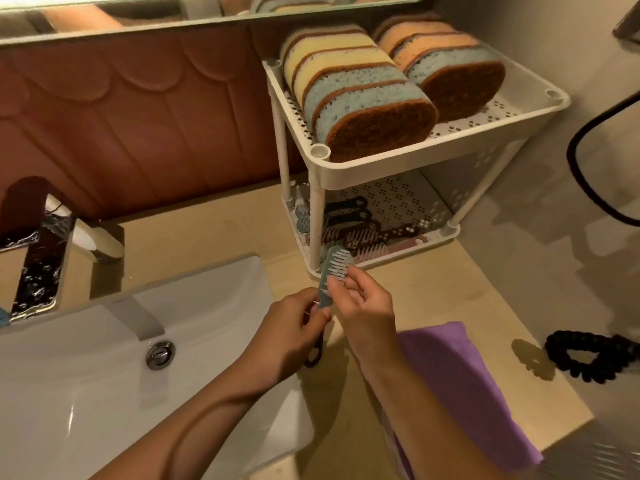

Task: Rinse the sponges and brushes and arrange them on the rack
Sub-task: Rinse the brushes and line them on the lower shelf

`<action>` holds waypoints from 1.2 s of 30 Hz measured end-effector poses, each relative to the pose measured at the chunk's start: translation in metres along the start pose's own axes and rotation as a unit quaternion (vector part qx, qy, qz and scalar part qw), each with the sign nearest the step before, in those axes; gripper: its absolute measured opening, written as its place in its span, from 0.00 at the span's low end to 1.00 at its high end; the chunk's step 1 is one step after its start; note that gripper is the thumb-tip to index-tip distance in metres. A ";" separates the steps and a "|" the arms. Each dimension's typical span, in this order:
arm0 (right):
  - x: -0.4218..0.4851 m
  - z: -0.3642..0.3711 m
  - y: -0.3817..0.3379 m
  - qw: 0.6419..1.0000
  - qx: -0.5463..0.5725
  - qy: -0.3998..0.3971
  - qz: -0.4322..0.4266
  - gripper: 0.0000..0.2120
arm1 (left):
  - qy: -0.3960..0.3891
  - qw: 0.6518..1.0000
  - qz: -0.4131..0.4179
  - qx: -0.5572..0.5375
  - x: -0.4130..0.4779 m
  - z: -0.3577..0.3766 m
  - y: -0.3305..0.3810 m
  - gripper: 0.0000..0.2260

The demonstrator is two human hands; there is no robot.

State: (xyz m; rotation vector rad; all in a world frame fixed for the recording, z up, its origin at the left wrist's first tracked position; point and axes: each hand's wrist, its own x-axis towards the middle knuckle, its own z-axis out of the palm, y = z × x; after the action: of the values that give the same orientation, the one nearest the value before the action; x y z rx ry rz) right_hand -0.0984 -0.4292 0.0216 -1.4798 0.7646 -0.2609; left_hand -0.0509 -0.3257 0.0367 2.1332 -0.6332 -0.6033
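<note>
Teal brush (pixel 333 276) pinched between both hands just in front of rack (pixel 398 169) lower front corner, over countertop (pixel 433 292) beside sink (pixel 104 358) right edge. Left hand (pixel 294 332) gripping handle end; right hand (pixel 360 299) fingers closed on bristle head. Sponges (pixel 360 98) stood on edge in two rows on top tier. More brushes (pixel 349 221) lying on bottom tier. Purple cloth (pixel 460 382) near countertop front edge, black scrunchie (pixel 588 355) at right edge.

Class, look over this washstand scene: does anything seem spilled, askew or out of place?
Little stands out. The sponges stand in neat rows on the rack's top tier. A purple cloth lies rumpled on the counter, partly over its front edge, and a black scrunchie seems unrelated to the job.
</note>
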 end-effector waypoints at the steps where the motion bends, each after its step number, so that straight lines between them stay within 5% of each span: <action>1: 0.002 -0.004 0.000 1.000 -0.005 0.017 -0.016 0.21 | -0.018 0.999 0.008 0.025 0.003 0.001 0.002 0.07; 4: 0.013 -0.020 -0.004 0.997 -0.020 0.031 -0.070 0.19 | -0.052 0.998 -0.004 0.031 0.013 0.000 0.003 0.07; 7: 0.039 -0.040 -0.011 0.993 -0.035 0.052 -0.098 0.17 | 0.007 1.000 -0.026 -0.009 0.025 -0.006 0.002 0.03; 13: 0.098 -0.072 -0.027 0.946 -0.264 0.088 -0.165 0.14 | 0.104 0.994 -0.015 0.011 0.055 -0.018 0.011 0.22; 23: 0.198 -0.061 -0.021 0.855 -0.474 -0.071 -0.198 0.15 | 0.151 0.979 0.050 0.127 0.074 -0.016 0.005 0.11; 36: 0.220 -0.047 -0.011 0.856 -0.476 -0.161 -0.125 0.12 | 0.124 0.983 0.056 0.120 0.079 -0.022 -0.002 0.09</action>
State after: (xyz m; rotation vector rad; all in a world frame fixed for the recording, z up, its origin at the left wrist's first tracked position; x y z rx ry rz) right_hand 0.0402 -0.5999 -0.0300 -2.4933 0.4138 0.2244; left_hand 0.0233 -0.3611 0.0316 2.3304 -0.7082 -0.2016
